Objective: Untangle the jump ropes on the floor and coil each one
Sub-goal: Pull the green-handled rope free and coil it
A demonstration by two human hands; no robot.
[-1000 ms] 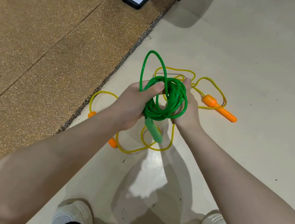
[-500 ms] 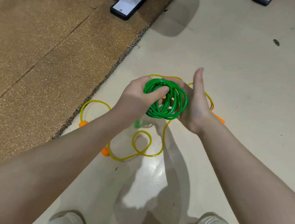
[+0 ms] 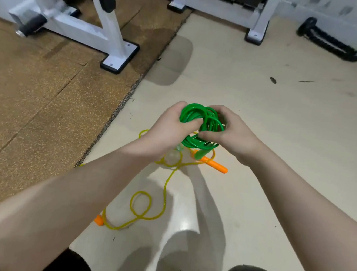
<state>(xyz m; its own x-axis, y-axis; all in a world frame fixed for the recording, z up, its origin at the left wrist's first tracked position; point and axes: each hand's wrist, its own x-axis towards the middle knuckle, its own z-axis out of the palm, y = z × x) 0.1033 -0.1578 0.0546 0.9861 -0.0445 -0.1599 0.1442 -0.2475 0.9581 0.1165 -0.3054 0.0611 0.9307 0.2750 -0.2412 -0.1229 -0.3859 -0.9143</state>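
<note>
Both hands grip the coiled green jump rope (image 3: 198, 124): left hand (image 3: 169, 127) and right hand (image 3: 229, 132) fingers curled around it, above the yellow jump rope (image 3: 164, 191).

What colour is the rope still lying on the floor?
Yellow rope, with orange handles. The head view, the only one, shows it.

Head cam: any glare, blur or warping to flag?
Head view: glare patch on the glossy floor near the yellow rope; arm shadows across it; motion blur along the top, smearing the dumbbell; wide-angle bend in the white frame. Green rope and hands sharp.
</note>
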